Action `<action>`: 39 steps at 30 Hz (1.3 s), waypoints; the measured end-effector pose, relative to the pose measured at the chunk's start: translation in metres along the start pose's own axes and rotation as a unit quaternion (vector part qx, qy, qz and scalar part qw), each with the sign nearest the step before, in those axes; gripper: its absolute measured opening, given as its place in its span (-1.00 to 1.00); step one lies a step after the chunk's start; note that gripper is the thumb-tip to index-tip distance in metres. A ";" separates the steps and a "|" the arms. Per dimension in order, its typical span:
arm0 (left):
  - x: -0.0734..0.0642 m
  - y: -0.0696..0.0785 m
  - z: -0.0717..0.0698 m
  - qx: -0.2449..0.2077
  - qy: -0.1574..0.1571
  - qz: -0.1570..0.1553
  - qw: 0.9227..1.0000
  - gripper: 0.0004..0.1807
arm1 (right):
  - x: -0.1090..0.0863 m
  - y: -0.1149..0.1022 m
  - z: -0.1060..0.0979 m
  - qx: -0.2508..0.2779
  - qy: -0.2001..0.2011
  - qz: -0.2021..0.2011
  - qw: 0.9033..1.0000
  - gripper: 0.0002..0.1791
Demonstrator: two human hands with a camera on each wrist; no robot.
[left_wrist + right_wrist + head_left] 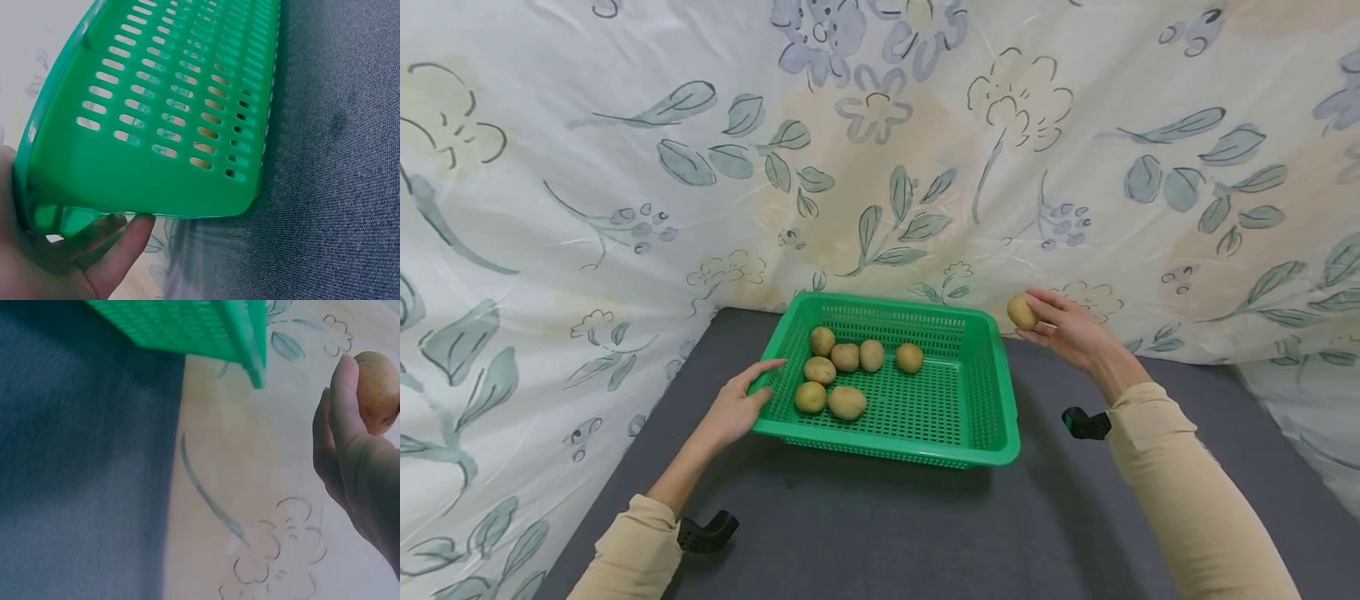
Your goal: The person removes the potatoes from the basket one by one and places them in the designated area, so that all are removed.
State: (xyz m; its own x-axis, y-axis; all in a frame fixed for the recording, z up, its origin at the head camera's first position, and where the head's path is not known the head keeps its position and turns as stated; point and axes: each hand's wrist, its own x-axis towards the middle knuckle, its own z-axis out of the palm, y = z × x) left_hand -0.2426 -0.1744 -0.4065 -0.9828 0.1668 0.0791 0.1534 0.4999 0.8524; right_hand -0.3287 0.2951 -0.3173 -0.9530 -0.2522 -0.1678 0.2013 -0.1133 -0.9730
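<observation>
In the head view a green plastic basket (895,448) with slotted walls stands on the dark table. Several potatoes (847,403) lie inside it, mostly in its left half, and one potato (909,358) sits apart near the middle. My left hand (739,408) grips the basket at its left rim; the left wrist view shows the fingers (122,256) against the end wall. To the right of the basket, above rim height, my right hand (1070,332) holds a potato (1022,312) between thumb and fingers. That potato (377,394) shows small dark specks in the right wrist view.
Dark grey cloth (880,525) covers the table under the basket. Behind and at the sides hangs a pale curtain (880,167) with printed flowers and leaves. A black wrist mount (707,533) sits by the left cuff and a similar black mount (1086,423) by the right.
</observation>
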 end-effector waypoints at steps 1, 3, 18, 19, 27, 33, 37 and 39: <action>0.000 0.000 0.000 -0.001 -0.001 0.000 1.000 -0.48 | 0.000 0.002 -0.002 -0.004 0.001 -0.002 1.000 -0.28; 0.000 -0.001 0.001 -0.001 0.000 0.001 1.000 -0.48 | -0.001 0.005 -0.007 -0.010 0.004 -0.005 1.000 -0.28; 0.000 -0.005 0.002 -0.002 0.002 0.005 1.000 -0.48 | -0.009 0.028 -0.037 -0.038 0.033 0.007 0.999 -0.26; 0.000 -0.005 0.003 -0.003 0.002 0.006 1.000 -0.48 | -0.009 0.030 -0.039 -0.043 0.033 0.009 0.998 -0.26; 0.000 -0.003 0.002 -0.018 0.003 0.008 1.000 -0.48 | -0.007 0.049 -0.055 -0.084 0.035 0.041 0.995 -0.25; 0.000 -0.004 0.002 -0.014 0.004 0.004 1.000 -0.48 | -0.008 0.063 -0.062 -0.066 0.041 0.060 0.995 -0.25; 0.000 -0.004 0.003 -0.015 0.006 0.004 1.000 -0.49 | -0.009 0.070 -0.067 -0.037 0.061 0.075 0.995 -0.26; 0.000 -0.005 0.003 -0.016 0.006 0.005 1.000 -0.49 | -0.010 0.073 -0.070 -0.027 0.076 0.082 0.993 -0.26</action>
State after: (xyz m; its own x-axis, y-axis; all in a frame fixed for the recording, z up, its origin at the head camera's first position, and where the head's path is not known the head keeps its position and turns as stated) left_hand -0.2431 -0.1741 -0.4121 -0.9824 0.1613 0.0939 0.1603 0.4715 0.8672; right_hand -0.3206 0.3566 -0.3980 -0.9325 -0.1146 -0.3424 0.3477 -0.0293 -0.9372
